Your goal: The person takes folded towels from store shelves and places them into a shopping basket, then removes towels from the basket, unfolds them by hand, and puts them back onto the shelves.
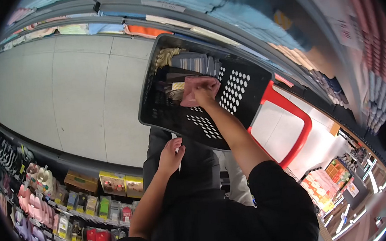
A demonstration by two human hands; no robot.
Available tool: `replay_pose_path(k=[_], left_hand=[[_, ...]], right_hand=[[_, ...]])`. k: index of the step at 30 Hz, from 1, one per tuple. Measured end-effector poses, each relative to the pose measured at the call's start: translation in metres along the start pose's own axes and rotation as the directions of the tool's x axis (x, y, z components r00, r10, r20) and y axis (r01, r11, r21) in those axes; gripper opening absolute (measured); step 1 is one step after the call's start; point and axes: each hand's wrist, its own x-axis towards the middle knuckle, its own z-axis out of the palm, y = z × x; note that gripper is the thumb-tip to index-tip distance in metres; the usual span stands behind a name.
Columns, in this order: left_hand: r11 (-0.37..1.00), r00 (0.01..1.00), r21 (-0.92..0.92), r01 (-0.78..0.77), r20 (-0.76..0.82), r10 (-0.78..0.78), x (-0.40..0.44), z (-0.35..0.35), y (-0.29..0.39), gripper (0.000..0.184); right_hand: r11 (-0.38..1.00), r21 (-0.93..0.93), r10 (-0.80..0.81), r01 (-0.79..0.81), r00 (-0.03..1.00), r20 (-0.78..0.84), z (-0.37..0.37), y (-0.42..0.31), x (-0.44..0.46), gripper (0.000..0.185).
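Observation:
Inside a black shopping basket (253, 76) with a red handle (306, 133), my right hand (204, 95) is closed on a folded pink cloth (190, 91). Its fingertips are partly hidden against the cloth. Beside the cloth lie a striped grey-blue folded cloth (190, 63), a beige cloth (167, 57) and darker folded items. My left hand (173, 154) is just outside the basket's near side, over my dark trousers, with its fingers bent and close together; a thin white strip shows beside them, and whether the hand grips it is unclear.
Shelves of folded textiles (148, 31) run along the top and right. At the lower left a rack holds slippers (37, 205) and packaged goods (103, 238). Pale floor tiles (79, 84) lie left of the basket. A display of boxes (320, 185) stands at the lower right.

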Motion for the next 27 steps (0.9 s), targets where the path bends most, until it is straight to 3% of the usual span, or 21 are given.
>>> replay_pose_path(k=[1, 2, 3, 4, 5, 6, 7, 10, 11, 14, 18, 19, 22, 25, 27], left_hand=[[1.0, 1.0, 0.002, -0.001, 0.006, 0.001, -0.002, 0.002, 0.006, 0.03], [1.0, 1.0, 0.002, -0.008, 0.013, 0.008, -0.003, 0.005, 0.013, 0.03], [1.0, 1.0, 0.003, -0.019, 0.022, 0.019, -0.004, 0.007, 0.022, 0.031], [0.991, 0.997, 0.112, -0.074, 0.025, 0.072, -0.007, 0.007, 0.038, 0.033], [0.966, 0.991, 0.221, -0.13, 0.031, 0.127, -0.012, 0.006, 0.058, 0.036], [0.926, 0.982, 0.328, -0.186, 0.039, 0.184, -0.018, 0.005, 0.078, 0.039], [0.895, 0.973, 0.389, -0.217, 0.006, 0.233, -0.024, 0.008, 0.093, 0.053], [0.666, 0.829, 0.602, -0.44, -0.014, 0.56, -0.037, 0.008, 0.148, 0.062], [0.58, 0.775, 0.66, -0.478, 0.006, 0.632, -0.043, 0.007, 0.169, 0.06], [0.599, 0.842, 0.639, -0.483, 0.148, 0.519, -0.053, 0.008, 0.186, 0.06], [0.741, 0.883, 0.497, -0.453, 0.136, 0.449, -0.087, 0.008, 0.239, 0.042], [0.716, 0.84, 0.465, -0.521, 0.129, 0.527, -0.096, 0.006, 0.244, 0.032], [0.847, 0.876, 0.233, -0.478, 0.198, 0.44, -0.13, -0.007, 0.266, 0.028], [0.893, 0.885, 0.061, -0.446, 0.181, 0.43, -0.145, -0.02, 0.265, 0.026], [0.886, 0.864, -0.129, -0.446, 0.197, 0.464, -0.157, -0.026, 0.278, 0.026]], right_hand=[[1.0, 0.006, 0.011, -0.011, 0.998, 0.069, -0.03, -0.006, -0.026, 0.042], [0.993, 0.12, 0.015, -0.02, 0.999, 0.04, -0.049, -0.011, -0.05, 0.034], [0.949, 0.308, -0.062, 0.076, 0.997, -0.055, -0.016, 0.001, -0.049, 0.027], [0.987, 0.155, -0.029, 0.044, 0.995, -0.098, -0.054, -0.013, -0.083, 0.025], [0.971, 0.225, -0.037, 0.083, 0.98, -0.198, -0.053, -0.016, -0.099, 0.021], [0.891, 0.393, -0.114, 0.228, 0.949, -0.293, -0.06, -0.015, -0.117, 0.015], [0.883, 0.379, -0.139, 0.276, 0.926, -0.35, -0.076, -0.02, -0.141, 0.015], [0.787, 0.378, -0.252, 0.487, 0.814, -0.523, -0.133, -0.036, -0.21, 0.018], [0.771, 0.422, -0.254, 0.477, 0.838, -0.484, -0.159, -0.041, -0.238, 0.02], [0.698, 0.512, -0.266, 0.5, 0.845, -0.463, -0.226, -0.05, -0.304, 0.025], [0.518, 0.662, -0.219, 0.542, 0.832, -0.509, -0.259, -0.041, -0.363, 0.033], [0.504, 0.645, -0.253, 0.575, 0.812, -0.526, -0.261, -0.034, -0.372, 0.036], [0.802, 0.378, -0.35, 0.461, 0.877, -0.328, -0.263, -0.006, -0.397, 0.04], [0.794, 0.433, -0.315, 0.426, 0.898, -0.307, -0.271, 0.007, -0.426, 0.034], [0.498, 0.759, -0.223, 0.42, 0.908, -0.355, -0.272, 0.012, -0.438, 0.027]])
